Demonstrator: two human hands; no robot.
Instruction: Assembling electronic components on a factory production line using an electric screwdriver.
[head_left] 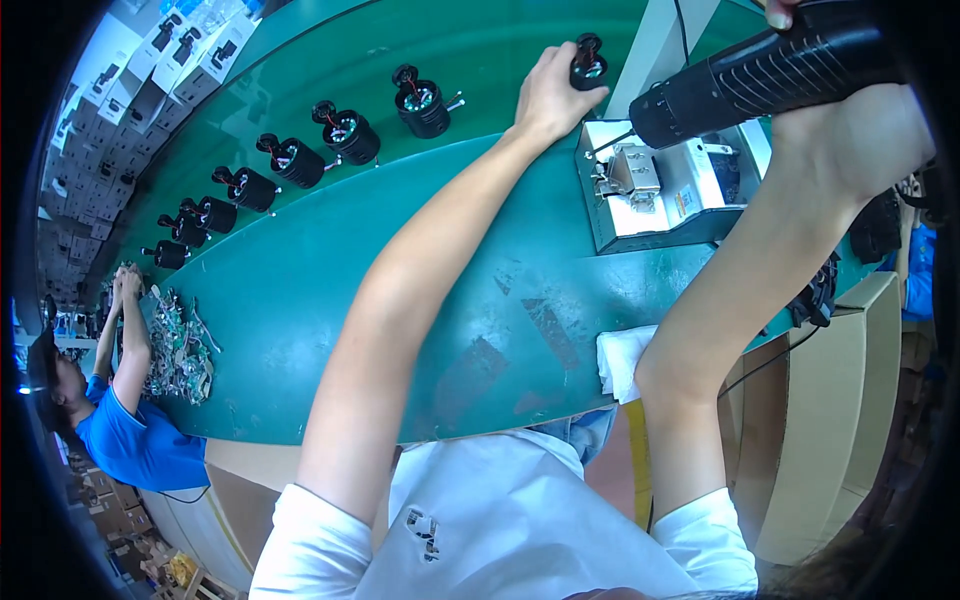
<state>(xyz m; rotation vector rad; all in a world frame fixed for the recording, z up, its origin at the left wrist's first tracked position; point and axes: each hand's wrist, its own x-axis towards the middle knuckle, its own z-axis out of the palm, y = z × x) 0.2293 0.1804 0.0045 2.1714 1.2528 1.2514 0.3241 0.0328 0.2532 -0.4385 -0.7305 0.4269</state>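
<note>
At the far side of the table, my left hand [552,98] is closed around a small black cylindrical unit [588,68] with wires and a board in its open top. Up at the right, my right hand [852,125] grips a large black power screwdriver [770,82]; the tool hides most of its fingers. The thin bit points left, over the edge of an open metal box [640,242] with a white inside. A silvery metal bracket [634,176] sits in that box. Whether the bit touches anything, I cannot tell.
Similar black cylinders [424,108] stand in a row along the green table's far side, curving left. A heap of circuit boards [180,350] lies near a co-worker in blue [145,440]. A white cloth [622,360] rests by my right elbow. Cardboard boxes [825,430] stand at right.
</note>
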